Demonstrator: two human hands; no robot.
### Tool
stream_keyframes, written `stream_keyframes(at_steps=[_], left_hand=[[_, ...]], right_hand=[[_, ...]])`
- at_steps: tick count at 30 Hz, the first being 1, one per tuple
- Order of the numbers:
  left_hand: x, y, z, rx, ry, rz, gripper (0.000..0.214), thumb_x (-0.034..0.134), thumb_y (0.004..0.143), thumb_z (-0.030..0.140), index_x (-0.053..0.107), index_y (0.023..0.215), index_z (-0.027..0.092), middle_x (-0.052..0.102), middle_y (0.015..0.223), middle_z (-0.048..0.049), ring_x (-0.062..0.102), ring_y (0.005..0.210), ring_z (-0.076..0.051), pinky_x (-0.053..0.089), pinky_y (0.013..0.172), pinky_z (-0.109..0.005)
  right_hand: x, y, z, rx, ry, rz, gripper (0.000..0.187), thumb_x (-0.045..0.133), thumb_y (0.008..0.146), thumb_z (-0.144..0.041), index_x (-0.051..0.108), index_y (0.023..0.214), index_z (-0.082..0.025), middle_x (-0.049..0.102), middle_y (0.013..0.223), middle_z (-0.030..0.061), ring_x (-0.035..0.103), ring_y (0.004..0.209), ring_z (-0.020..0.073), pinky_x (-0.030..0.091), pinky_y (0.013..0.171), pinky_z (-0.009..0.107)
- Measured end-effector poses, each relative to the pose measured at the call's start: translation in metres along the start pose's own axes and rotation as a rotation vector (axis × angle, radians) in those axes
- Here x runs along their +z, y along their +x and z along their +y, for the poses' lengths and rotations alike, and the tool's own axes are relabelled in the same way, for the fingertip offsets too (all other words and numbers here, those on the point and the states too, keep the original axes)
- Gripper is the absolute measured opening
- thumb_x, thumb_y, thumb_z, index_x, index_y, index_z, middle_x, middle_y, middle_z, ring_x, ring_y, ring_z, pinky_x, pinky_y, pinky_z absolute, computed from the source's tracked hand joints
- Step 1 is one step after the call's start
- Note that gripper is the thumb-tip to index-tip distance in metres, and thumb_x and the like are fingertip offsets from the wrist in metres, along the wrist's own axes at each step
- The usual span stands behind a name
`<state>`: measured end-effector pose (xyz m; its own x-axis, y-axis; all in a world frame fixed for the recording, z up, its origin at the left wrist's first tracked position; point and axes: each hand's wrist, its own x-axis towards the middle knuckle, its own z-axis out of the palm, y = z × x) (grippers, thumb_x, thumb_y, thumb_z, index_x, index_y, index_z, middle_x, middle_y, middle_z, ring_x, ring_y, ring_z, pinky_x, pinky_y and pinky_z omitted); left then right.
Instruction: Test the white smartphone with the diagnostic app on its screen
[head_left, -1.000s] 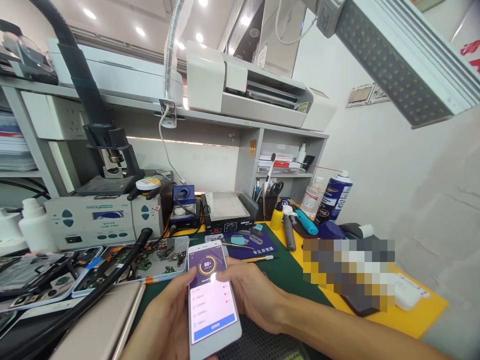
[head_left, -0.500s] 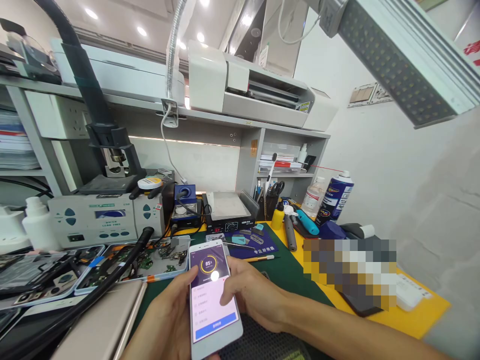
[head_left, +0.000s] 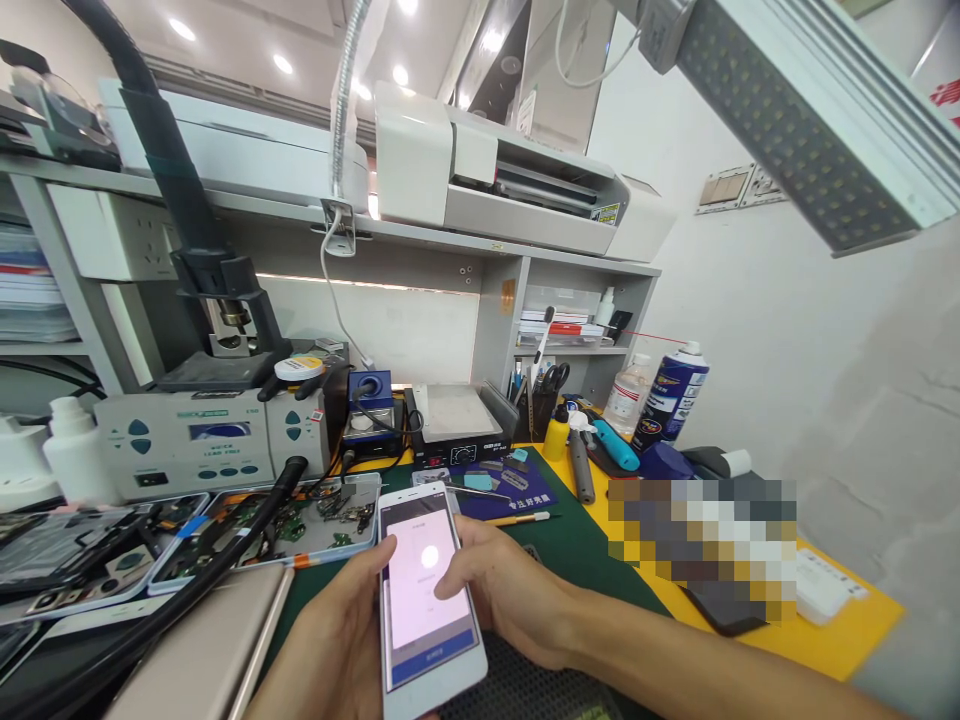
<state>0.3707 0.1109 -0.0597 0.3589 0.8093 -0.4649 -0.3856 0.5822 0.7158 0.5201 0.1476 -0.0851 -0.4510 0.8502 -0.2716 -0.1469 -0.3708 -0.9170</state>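
A white smartphone with a lit, mostly white screen is held above the green mat near the bottom middle. My left hand grips it from the left and below, thumb along its left edge. My right hand rests against the phone's right side, with a finger reaching onto the screen. Behind the phone lie a dark blue mat with small tools and a pen.
Left: trays of phone parts, a rework station, a white bottle, a black hose. Behind: a heating plate, spray can, bottles, screwdrivers. A lamp bar hangs at upper right. A blurred patch covers the yellow mat.
The phone's screen has switched from a purple page with a percentage ring to a mostly white page. My right finger has moved slightly over the screen. Both hands stay in place.
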Motion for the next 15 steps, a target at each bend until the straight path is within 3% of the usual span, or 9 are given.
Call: stream_keyframes(at_steps=[5,8,15], left_hand=[[0.0010,-0.0020,-0.0013,0.036,0.035,-0.002,0.047,0.051,0.092,0.038,0.051,0.133,0.015,0.074,0.081,-0.0064,0.065,0.063,-0.024,0.047,0.049,-0.031],[0.0000,-0.0004,-0.0031,0.045,0.033,-0.016,0.047,0.051,0.092,0.039,0.052,0.132,0.015,0.072,0.076,-0.0049,0.065,0.062,-0.025,0.046,0.047,-0.031],[-0.0050,0.0059,-0.0084,0.069,0.014,-0.027,0.046,0.053,0.092,0.041,0.053,0.131,0.017,0.069,0.071,-0.0040,0.065,0.061,-0.024,0.046,0.045,-0.029]], right_hand=[[0.0018,-0.0019,-0.0019,0.004,0.014,0.025,0.050,0.064,0.054,-0.022,0.067,0.104,-0.019,0.071,0.085,0.0017,0.062,0.071,0.0178,0.041,0.067,0.029],[0.0027,-0.0034,-0.0022,0.003,0.025,0.029,0.049,0.065,0.058,-0.026,0.066,0.106,-0.019,0.071,0.086,0.0025,0.063,0.073,0.0184,0.042,0.069,0.030],[0.0019,-0.0039,-0.0017,-0.003,-0.004,0.000,0.050,0.066,0.057,-0.016,0.067,0.107,-0.019,0.072,0.088,0.0014,0.063,0.072,0.0163,0.044,0.071,0.029]])
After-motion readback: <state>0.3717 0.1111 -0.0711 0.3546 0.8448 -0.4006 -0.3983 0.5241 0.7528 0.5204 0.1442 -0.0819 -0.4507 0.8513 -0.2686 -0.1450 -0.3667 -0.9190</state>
